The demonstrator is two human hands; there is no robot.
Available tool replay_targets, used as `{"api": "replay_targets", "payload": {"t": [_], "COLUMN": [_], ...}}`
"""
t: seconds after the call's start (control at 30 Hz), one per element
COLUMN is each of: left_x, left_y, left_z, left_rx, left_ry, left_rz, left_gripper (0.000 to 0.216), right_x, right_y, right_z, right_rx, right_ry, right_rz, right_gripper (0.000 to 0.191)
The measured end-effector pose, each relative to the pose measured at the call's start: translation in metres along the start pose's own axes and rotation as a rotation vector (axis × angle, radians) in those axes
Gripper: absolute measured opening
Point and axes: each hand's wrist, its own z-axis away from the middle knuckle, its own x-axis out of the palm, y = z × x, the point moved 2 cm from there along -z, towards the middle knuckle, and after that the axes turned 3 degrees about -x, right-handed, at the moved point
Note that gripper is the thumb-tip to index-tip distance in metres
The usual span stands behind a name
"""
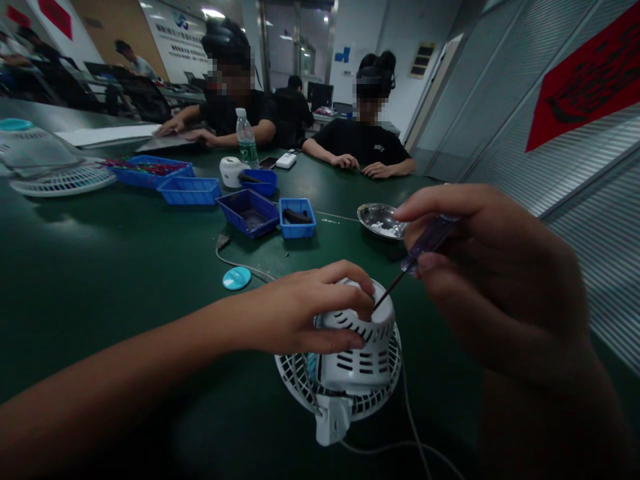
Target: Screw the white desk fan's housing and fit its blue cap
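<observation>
- Standing on the near part of the green bench (100,280), close to its right edge, a small white fan (357,363) lies face down on its round grille, with the slotted motor housing pointing up.
- Open bench surface stretches to the left of the fan and behind it, as far as a teal disc (237,278) and a grey cable; to the right the bench ends soon, beside a ribbed wall.
- The left hand (305,310) is closed over the top of the housing, thumb low on its side and fingers curled across the crown.
- The right hand (493,267) pinches a screwdriver (425,248) by its clear purple handle, a narrow grip between thumb and fingers.
- Its long axis slants from upper right down to lower left, and the tip meets the top of the housing just beside the left fingertips.
- What the tip sits in is too small and dark to tell; most of the handle is hidden inside the right hand.
- Farther back stand blue trays (249,212), a steel dish (381,221) and a water bottle (246,139).
- Two other people sit at the far edge, hands on the bench.
</observation>
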Motion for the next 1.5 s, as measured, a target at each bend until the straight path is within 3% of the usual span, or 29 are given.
{"api": "replay_targets", "payload": {"t": [0.2, 0.4, 0.57, 0.73, 0.93, 1.1, 1.3, 1.5], "left_x": [0.0015, 0.0010, 0.0006, 0.0004, 0.0004, 0.0007, 0.0010, 0.0019], "left_y": [-0.0013, -0.0006, 0.0001, 0.0010, 0.0001, -0.0012, -0.0018, -0.0019], "left_z": [0.0014, 0.0011, 0.0000, 0.0001, 0.0002, 0.0009, 0.0012, 0.0022], "left_rx": [-0.003, -0.015, -0.008, -0.024, -0.025, -0.006, -0.017, -0.013], "left_ry": [0.011, -0.003, 0.001, -0.011, -0.005, -0.005, -0.001, -0.002], "left_rz": [-0.004, -0.003, -0.010, 0.003, -0.011, -0.005, -0.020, -0.019], "left_gripper": [0.020, 0.019, 0.019, 0.019, 0.020, 0.020, 0.020, 0.021], "right_x": [0.0001, -0.0009, -0.0017, -0.0016, 0.0006, -0.0014, -0.0009, -0.0018], "right_y": [0.0006, -0.0007, 0.0009, 0.0002, 0.0025, 0.0018, 0.0012, -0.0013], "right_z": [0.0000, 0.0008, 0.0009, 0.0009, 0.0005, 0.0014, 0.0008, -0.0004], "right_rx": [-0.015, -0.011, -0.023, -0.002, -0.008, 0.023, 0.023, 0.006], "right_ry": [0.000, -0.050, -0.009, -0.073, -0.003, -0.030, 0.054, 0.028], "right_rz": [0.119, 0.005, 0.177, 0.006, 0.180, 0.018, 0.185, 0.217], "right_gripper": [0.023, 0.034, 0.025, 0.036, 0.019, 0.034, 0.014, 0.028]}}
